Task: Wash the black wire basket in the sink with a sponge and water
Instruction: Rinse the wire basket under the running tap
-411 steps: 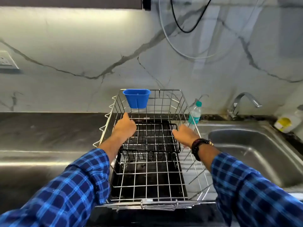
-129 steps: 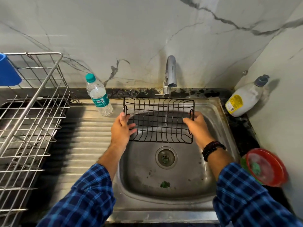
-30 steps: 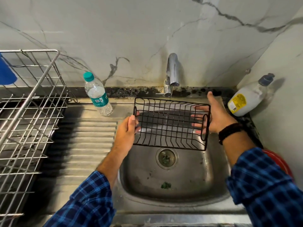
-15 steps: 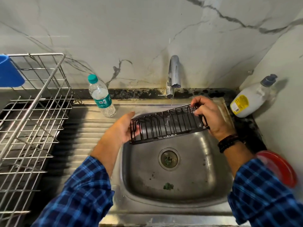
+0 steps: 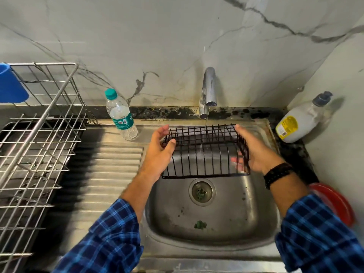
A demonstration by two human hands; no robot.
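Note:
The black wire basket (image 5: 204, 154) hangs over the far half of the steel sink (image 5: 212, 229), tipped so its base faces me. My left hand (image 5: 160, 152) grips its left end, thumb over the top rim. My right hand (image 5: 254, 152) holds the right end, fingers reaching behind the wires. A thin stream of water falls from the chrome tap (image 5: 208, 89) through the basket. A small green scrap (image 5: 200, 225) lies on the sink floor; I cannot tell whether it is a sponge.
A ribbed steel draining board (image 5: 102, 174) lies left of the sink, with a water bottle (image 5: 121, 114) at its back. A large steel dish rack (image 5: 35, 138) with a blue cup (image 5: 10, 85) stands far left. A soap bottle (image 5: 301, 119) and red lid (image 5: 334, 203) sit at right.
The basket has been turned from lying nearly flat and tilted to standing with its base toward me. Both hands have shifted their hold on its ends. Water keeps running.

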